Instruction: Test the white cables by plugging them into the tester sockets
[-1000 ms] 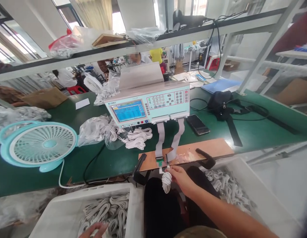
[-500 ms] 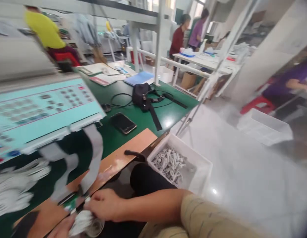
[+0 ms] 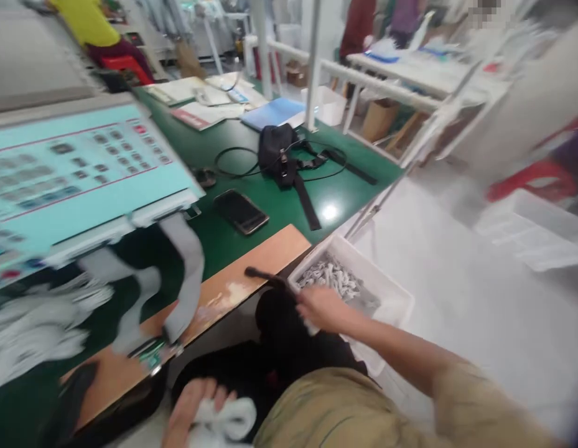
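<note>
I'm watching my left hand (image 3: 195,404) loosely cupping a soft, seemingly light cable coil (image 3: 230,418) below the wooden board (image 3: 265,261), best pinched mid-bundle, while my blurred right hand (image 3: 322,306), grip unclear, is hovering right of it

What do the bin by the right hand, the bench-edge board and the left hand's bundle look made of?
Bin: white plastic, smooth thin walls. Board: likely wood or fibreboard, matte brown, with a worn pale patch. Bundle in the left hand: probably plastic-sheathed cable, white, but blurred.
</note>
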{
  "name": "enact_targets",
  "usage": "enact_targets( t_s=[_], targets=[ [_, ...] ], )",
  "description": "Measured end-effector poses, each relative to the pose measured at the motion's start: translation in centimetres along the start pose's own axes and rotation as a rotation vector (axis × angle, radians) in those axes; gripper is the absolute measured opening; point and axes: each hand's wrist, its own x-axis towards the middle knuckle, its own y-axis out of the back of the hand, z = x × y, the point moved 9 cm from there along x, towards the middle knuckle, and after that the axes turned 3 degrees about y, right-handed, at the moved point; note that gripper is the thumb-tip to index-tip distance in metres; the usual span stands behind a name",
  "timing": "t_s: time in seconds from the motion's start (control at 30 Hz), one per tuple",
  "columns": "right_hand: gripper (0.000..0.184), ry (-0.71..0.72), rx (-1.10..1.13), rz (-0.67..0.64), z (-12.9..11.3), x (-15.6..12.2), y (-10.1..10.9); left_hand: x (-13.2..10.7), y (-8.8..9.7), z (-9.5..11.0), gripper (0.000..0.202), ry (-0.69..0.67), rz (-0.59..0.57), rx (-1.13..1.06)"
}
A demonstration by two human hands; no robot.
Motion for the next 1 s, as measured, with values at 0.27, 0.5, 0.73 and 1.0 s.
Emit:
enact_targets(
  t_s=[0.27,0.5,0.73,1.0],
  targets=[
    [0.04,0.087,1.028,-0.475,-5.5,-3.1,-10.2,-0.6,-5.0,0.6,0.033,-0.108,-0.061,-0.282],
    [0.022,0.182,0.816,-0.194,-6.1,-1.4,-9.3,-1.7,-0.4,0.4,0.027,-0.214,0.169,0.197],
    [0.043,0.683,0.285,-0.128,-11.2,-2.0,-6.5,-4.3,0.0,5.6,0.022,-0.585,0.192,0.895],
    [0.051,0.656,0.371,-0.197,-13.9,-2.6,-7.8,-3.7,-2.5,2.6,0.013,-0.366,-0.155,0.597]
  ],
)
